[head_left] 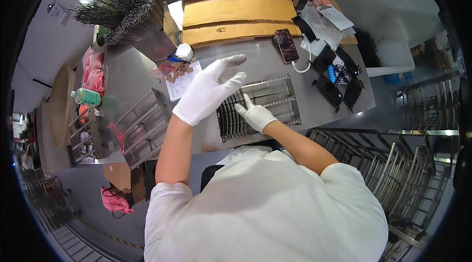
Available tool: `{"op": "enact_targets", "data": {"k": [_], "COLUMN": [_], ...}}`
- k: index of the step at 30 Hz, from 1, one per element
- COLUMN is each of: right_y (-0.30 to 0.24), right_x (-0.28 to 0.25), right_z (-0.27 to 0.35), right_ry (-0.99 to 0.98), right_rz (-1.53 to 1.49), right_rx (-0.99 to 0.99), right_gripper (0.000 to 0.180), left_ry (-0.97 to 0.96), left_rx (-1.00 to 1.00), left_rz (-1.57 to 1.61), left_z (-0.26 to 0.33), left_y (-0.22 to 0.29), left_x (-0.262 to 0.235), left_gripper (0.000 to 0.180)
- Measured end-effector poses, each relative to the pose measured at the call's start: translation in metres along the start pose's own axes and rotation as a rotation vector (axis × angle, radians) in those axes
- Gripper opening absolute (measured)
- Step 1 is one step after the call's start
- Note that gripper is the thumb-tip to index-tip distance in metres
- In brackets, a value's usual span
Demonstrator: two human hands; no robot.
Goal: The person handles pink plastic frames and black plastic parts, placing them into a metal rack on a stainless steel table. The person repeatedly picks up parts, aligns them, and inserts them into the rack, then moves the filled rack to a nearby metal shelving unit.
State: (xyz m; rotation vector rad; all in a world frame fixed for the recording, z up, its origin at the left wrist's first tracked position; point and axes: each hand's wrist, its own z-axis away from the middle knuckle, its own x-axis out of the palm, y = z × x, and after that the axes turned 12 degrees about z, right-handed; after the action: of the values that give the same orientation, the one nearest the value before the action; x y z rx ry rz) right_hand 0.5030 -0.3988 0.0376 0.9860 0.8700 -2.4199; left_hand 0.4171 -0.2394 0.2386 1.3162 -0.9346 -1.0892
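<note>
A metal rack with notched bars (280, 100) lies on the steel table in front of me. Several thin, dark curved strips (230, 120) stand in a row in its left part. My right hand (256, 117), in a white glove, is at the right end of that row with its fingers stretched toward the strips. I cannot tell whether it touches them. Also gloved in white, my left hand (209, 89) is raised over the rack's left edge. Its thumb and fingers are apart with nothing between them, and it hides the rack's far left corner.
Another notched rack (145, 129) lies to the left, near a green bottle (86, 97). Behind are a metal bin of wire rods (152, 45), flattened cardboard (241, 13) and a phone (286, 45) on a white cable. Black curved pieces (327, 92) lie at the right.
</note>
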Motion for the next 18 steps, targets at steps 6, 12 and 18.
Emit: {"op": "enact_targets", "data": {"k": [6,12,18], "right_y": [0.015,0.204,0.288], "right_x": [-0.047,-0.095,-0.105], "right_z": [0.015,0.023,0.043], "right_ry": [0.136,0.692,0.297], "right_rz": [0.089,0.263,0.436], "right_rx": [0.027,0.403,0.732], "right_gripper": [0.097,0.059,0.087], "left_ry": [0.168,0.04,0.004], "left_rx": [0.309,0.308,0.241], "left_rz": [-0.706,-0.966,-1.026], "left_z": [-0.007,0.006,0.003], "left_y": [-0.119,-0.172,-0.181], "left_x": [0.021,0.052,0.052], "left_gripper": [0.068,0.095,0.096]}}
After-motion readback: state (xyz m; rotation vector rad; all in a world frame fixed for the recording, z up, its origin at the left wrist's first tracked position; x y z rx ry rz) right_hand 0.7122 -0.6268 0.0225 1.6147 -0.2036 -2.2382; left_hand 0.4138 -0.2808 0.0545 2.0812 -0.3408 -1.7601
